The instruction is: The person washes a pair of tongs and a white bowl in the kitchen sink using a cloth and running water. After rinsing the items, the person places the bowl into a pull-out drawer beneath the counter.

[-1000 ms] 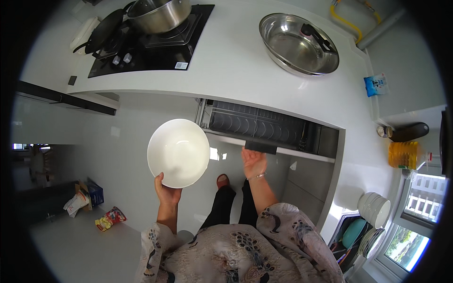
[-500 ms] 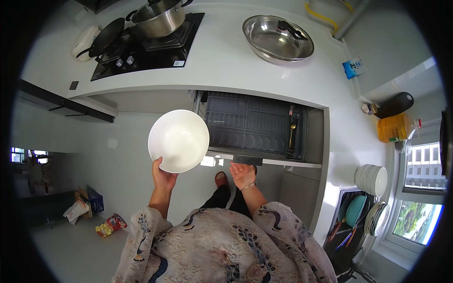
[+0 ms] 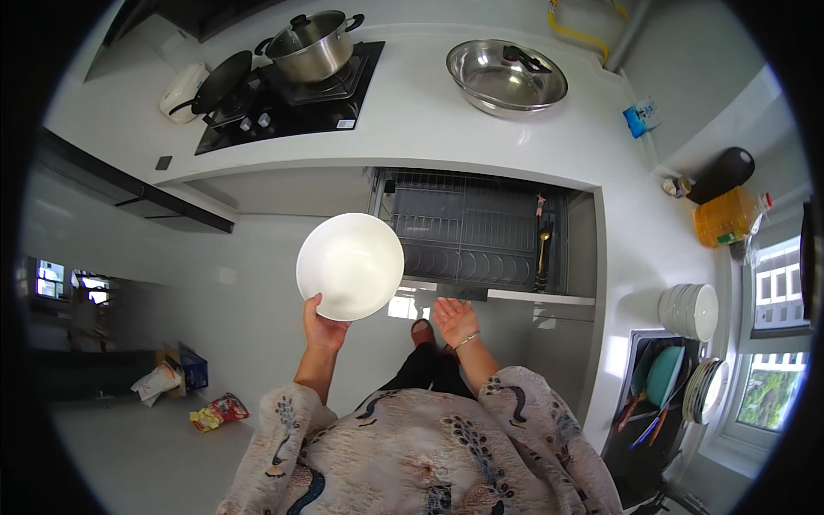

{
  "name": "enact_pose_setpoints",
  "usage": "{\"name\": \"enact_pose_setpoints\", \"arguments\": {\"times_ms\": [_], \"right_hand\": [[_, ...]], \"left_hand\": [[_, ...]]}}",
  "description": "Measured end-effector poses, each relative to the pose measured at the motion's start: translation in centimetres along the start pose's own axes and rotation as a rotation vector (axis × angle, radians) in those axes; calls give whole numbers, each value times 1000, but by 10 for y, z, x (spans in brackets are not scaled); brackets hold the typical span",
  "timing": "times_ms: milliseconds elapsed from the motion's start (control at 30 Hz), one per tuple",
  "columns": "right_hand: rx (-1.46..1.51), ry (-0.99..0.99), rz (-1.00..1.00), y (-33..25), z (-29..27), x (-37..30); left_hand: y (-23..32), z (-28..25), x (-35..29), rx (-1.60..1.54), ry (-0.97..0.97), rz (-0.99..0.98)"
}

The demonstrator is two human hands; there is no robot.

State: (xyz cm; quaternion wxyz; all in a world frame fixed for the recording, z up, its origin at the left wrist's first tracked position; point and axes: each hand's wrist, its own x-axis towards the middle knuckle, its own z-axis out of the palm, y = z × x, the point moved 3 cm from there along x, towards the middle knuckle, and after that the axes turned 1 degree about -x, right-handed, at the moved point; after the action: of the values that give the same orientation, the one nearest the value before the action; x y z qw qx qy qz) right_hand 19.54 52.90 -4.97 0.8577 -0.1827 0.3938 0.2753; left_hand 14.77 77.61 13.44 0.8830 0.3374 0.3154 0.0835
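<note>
A large white bowl (image 3: 350, 268) is held by its near rim in my left hand (image 3: 324, 324), thumb inside and fingers beneath. Its hollow faces up and nothing shows in it. My right hand (image 3: 455, 321) is open, palm up and fingers spread, just below the dark handle (image 3: 462, 293) of a pulled-out drawer (image 3: 541, 298). Inside that drawer is a dark wire dish rack (image 3: 468, 225), with a gold-coloured spoon (image 3: 543, 243) lying along its right side.
A steel pot (image 3: 313, 56) and black pan (image 3: 225, 83) stand on the gas hob (image 3: 296, 103). Farther right is a steel wok (image 3: 506, 81). Stacked white bowls (image 3: 689, 312), plates (image 3: 706, 390) and an oil bottle (image 3: 723, 218) line the right counter. Packets (image 3: 219, 413) lie on the left floor.
The whole view has shifted a little. My left hand still holds the bowl, and my right hand sits slightly farther from the drawer handle, with its fingers more spread.
</note>
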Motion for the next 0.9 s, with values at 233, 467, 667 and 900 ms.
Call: {"name": "enact_pose_setpoints", "arguments": {"times_ms": [233,467,667,900], "right_hand": [[-275,-186,-16,-41,-13,-41],[-574,-115,-281,-96,38,-73],[-635,-319,-228,-88,122,-67],[-565,-648,-46,-67,186,-68]], "left_hand": [[-11,4,-8,-11,-13,18],[-8,19,13,-24,-18,-45],[-19,47,51,-20,-102,-275],[2,79,69,-1,-290,-397]]}}
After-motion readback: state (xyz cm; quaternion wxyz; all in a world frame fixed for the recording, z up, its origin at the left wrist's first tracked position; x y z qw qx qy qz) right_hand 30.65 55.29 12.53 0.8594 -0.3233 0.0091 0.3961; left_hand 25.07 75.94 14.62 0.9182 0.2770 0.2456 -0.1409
